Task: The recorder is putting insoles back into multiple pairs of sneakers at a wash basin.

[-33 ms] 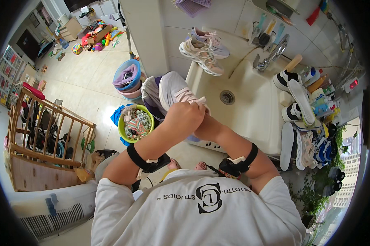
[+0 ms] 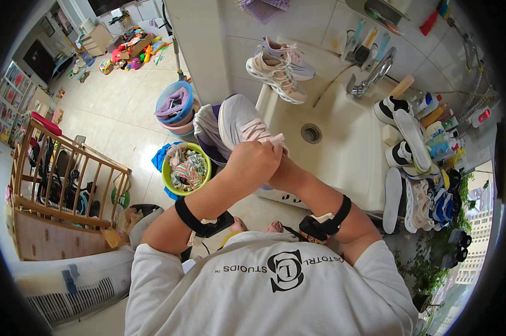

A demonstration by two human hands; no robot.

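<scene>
A white sneaker with pale pink laces [image 2: 244, 124] is up at the near left edge of the sink, its toe away from me. My left hand [image 2: 255, 161] is closed on its laced upper, near the ankle opening, with the fingertips pinched together. My right hand [image 2: 280, 172] comes in from the other side, right against the sneaker's heel end. Most of it is hidden behind my left hand, so its fingers do not show. Beside the sneaker hangs a grey and purple cloth or bag [image 2: 207, 126].
A white sink [image 2: 342, 151] with a metal tap [image 2: 376, 75] lies ahead right. A pair of pale sneakers [image 2: 275, 73] rests on its far left corner. Several shoes and insoles [image 2: 412, 140] line the right side. A green basin of laundry [image 2: 208, 173] and stacked basins [image 2: 180, 126] stand left.
Both hands and the sneaker have shifted only very slightly; the grip looks the same.
</scene>
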